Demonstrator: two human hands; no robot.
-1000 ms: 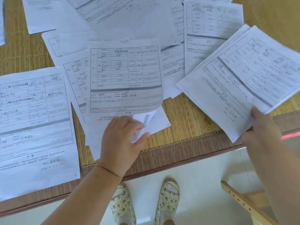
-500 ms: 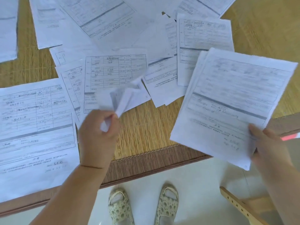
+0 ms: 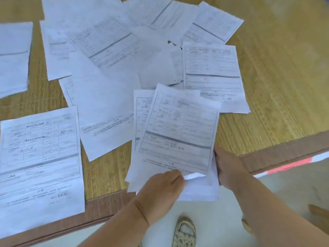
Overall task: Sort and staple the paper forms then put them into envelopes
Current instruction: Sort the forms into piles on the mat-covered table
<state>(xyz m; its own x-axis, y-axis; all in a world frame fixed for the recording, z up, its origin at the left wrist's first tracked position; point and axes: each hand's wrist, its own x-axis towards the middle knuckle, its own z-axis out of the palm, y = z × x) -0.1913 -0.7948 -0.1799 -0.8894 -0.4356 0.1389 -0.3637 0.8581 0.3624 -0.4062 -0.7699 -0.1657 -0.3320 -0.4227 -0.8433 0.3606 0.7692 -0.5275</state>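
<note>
A small stack of printed paper forms (image 3: 178, 136) hangs over the mat's near edge, with a filled-in table sheet lying skewed on top. My left hand (image 3: 160, 191) pinches that top sheet at its lower edge. My right hand (image 3: 229, 168) grips the stack along its right side, fingers hidden under the paper. Several more forms lie spread over the woven mat (image 3: 267, 86); one large form (image 3: 39, 157) sits at the near left and another (image 3: 211, 68) lies just beyond the stack. No stapler or envelope shows in this view.
The mat has a brown border strip (image 3: 284, 150) along its near edge, with pale floor below. A patterned slipper (image 3: 184, 232) stands on the floor between my arms. A red strip (image 3: 292, 164) runs along the edge at right.
My left hand lifted a sheet from the middle pile and carried it right onto the stack. My right hand brought the stack leftward toward the centre. The camera view shifted.
</note>
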